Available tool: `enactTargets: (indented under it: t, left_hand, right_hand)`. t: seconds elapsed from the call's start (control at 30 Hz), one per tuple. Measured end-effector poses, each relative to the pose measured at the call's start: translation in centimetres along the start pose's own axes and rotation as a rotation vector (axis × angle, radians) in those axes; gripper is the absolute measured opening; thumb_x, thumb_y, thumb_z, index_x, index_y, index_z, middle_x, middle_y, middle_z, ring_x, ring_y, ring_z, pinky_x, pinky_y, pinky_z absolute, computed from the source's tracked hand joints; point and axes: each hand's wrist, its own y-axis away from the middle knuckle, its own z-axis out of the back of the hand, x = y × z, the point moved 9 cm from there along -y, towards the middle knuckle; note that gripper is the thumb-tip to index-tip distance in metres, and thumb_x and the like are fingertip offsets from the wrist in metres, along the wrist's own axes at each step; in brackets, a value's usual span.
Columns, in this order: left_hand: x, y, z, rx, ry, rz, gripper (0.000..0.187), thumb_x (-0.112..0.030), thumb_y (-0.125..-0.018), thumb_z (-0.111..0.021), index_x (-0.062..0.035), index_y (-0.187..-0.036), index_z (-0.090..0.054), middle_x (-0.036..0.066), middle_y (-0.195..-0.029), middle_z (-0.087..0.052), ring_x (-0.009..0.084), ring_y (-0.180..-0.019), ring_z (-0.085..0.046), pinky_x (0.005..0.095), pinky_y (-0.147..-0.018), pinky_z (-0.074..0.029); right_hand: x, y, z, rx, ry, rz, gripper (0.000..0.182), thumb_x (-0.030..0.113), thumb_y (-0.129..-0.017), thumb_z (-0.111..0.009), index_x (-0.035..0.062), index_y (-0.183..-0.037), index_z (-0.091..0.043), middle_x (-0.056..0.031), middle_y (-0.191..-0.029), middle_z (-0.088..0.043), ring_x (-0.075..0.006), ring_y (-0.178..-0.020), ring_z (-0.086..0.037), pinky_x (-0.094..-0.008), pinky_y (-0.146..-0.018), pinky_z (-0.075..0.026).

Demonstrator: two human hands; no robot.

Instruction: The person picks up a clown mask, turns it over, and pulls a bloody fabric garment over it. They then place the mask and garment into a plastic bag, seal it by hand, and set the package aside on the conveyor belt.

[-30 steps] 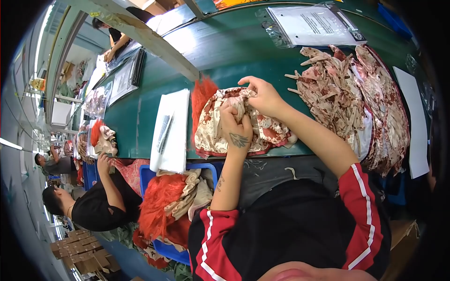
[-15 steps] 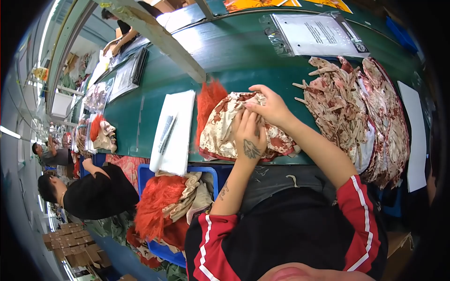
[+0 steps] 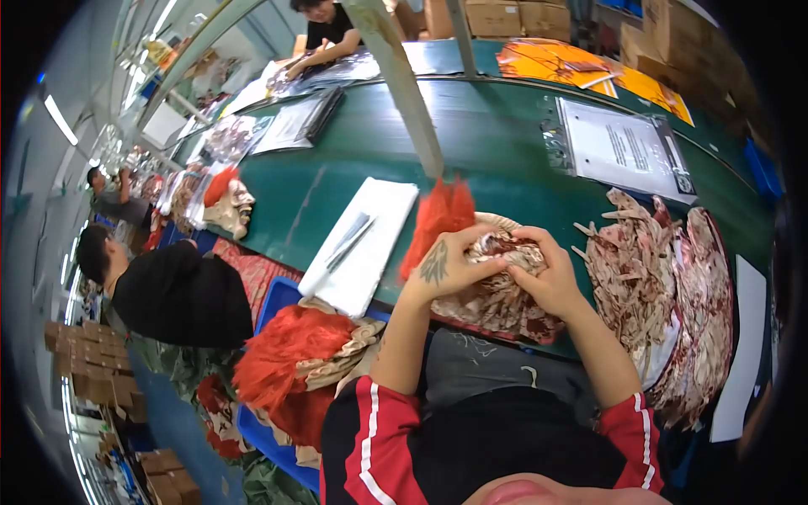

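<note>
Shirt (image 3: 505, 438), black, with red sleeves and white stripes, closest of all. Off to the left, a blue bin (image 3: 257, 433), with a red wig (image 3: 290, 345) and wrinkly cream cloth piled inside. Further on, at the near edge of a big green table (image 3: 497, 135), a blotched cloth (image 3: 501, 307), cream, brown and dark red, all bunched up in both hands. Left hand (image 3: 450, 265), with a dark picture on its back, curled partly closed, thumb on top of the cloth, some fingertips hidden. Right hand (image 3: 551, 273) curled in from the other side, partly closed too, holding the same cloth, thumbs near each other. Just behind the left hand, a fluffy tuft of red hair (image 3: 444, 215).

To the left, near the cloth, a pile of white sheets (image 3: 383, 227). To the right, stained gloves (image 3: 627, 252) in a heap, with stained cloth (image 3: 707, 295) beside. Further off, a clear packet (image 3: 623, 143) with a printed page, and a clown mask (image 3: 227, 206) with red hair. Past those, orange sheets (image 3: 555, 63) and, at the back, cardboard boxes (image 3: 505, 17).
</note>
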Motion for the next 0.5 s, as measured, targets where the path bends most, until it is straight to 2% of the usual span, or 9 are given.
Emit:
enactTargets:
  t: [0.07, 0.1, 0.17, 0.33, 0.4, 0.43, 0.5]
  left_hand:
    - [-0.8, 0.3, 0.4, -0.115, -0.007, -0.038, 0.034, -0.022, -0.079, -0.08, -0.0003, -0.102, -0.067, 0.009, -0.086, -0.071, 0.0199, -0.071, -0.064, 0.0289, -0.07, -0.051]
    - [-0.8, 0.4, -0.6, -0.132, -0.016, -0.031, 0.034, -0.022, -0.079, -0.08, -0.0003, -0.102, -0.067, 0.009, -0.086, -0.071, 0.0199, -0.071, -0.064, 0.0289, -0.07, -0.051]
    - [-1.4, 1.2, -0.5, -0.443, -0.138, -0.084, 0.032, -0.019, -0.079, -0.079, 0.0002, -0.1, -0.066, 0.01, -0.083, -0.07, 0.0209, -0.067, -0.063, 0.0301, -0.065, -0.05]
    - [-3.2, 3.3, -0.5, -0.639, -0.464, -0.13, 0.028, -0.015, -0.078, -0.077, -0.0012, -0.099, -0.065, 0.009, -0.079, -0.068, 0.0212, -0.067, -0.063, 0.0314, -0.064, -0.05]
    - [-0.9, 2.9, -2.1, -0.473, -0.139, 0.054, 0.027, -0.008, -0.079, -0.073, -0.0027, -0.103, -0.062, 0.011, -0.088, -0.067, 0.0221, -0.072, -0.063, 0.033, -0.067, -0.05]
    - [-0.9, 3.1, -3.1, -0.479, -0.14, 0.061, 0.027, -0.008, -0.079, -0.073, -0.0027, -0.103, -0.062, 0.011, -0.088, -0.067, 0.0221, -0.072, -0.063, 0.033, -0.067, -0.05]
    - [-2.4, 3.6, -5.2, -0.55, -0.021, -0.142, 0.035, -0.002, -0.08, -0.065, -0.0009, -0.115, -0.059, 0.017, -0.107, -0.064, 0.0251, -0.085, -0.063, 0.0342, -0.075, -0.051]
  right_hand:
    - [-0.1, 0.0, -0.1, -0.026, 0.077, 0.034, 0.044, 0.002, -0.08, -0.067, 0.0028, -0.123, -0.057, -0.0113, -0.117, -0.064, -0.0243, -0.098, -0.062, -0.0325, -0.091, -0.048]
    - [-0.2, 0.0, 0.1, -0.072, 0.162, 0.059, 0.044, 0.002, -0.08, -0.066, 0.0028, -0.123, -0.057, -0.0114, -0.116, -0.064, -0.0244, -0.098, -0.062, -0.0324, -0.091, -0.048]
    - [-0.1, 0.1, 0.6, -0.167, 0.333, 0.114, 0.043, 0.0, -0.08, -0.065, 0.0027, -0.123, -0.057, -0.0118, -0.116, -0.064, -0.0245, -0.098, -0.062, -0.0323, -0.09, -0.048]
    - [-1.4, 0.4, 0.5, -0.192, 0.32, 0.051, 0.042, -0.002, -0.083, -0.06, 0.0026, -0.124, -0.056, -0.0131, -0.119, -0.063, -0.0243, -0.102, -0.061, -0.032, -0.092, -0.048]
    - [-1.8, 0.6, 0.5, -0.185, 0.331, 0.051, 0.042, -0.002, -0.084, -0.06, 0.0027, -0.125, -0.056, -0.013, -0.119, -0.063, -0.0242, -0.103, -0.061, -0.0319, -0.093, -0.047]
    - [-1.9, 0.6, 0.5, -0.194, 0.344, 0.056, 0.042, -0.002, -0.084, -0.059, 0.0028, -0.125, -0.056, -0.0128, -0.12, -0.063, -0.024, -0.104, -0.06, -0.0319, -0.093, -0.047]
    - [-1.9, 0.5, 0.6, -0.217, 0.374, 0.071, 0.042, -0.002, -0.085, -0.057, 0.003, -0.126, -0.055, -0.0126, -0.121, -0.062, -0.0237, -0.106, -0.06, -0.0317, -0.095, -0.046]
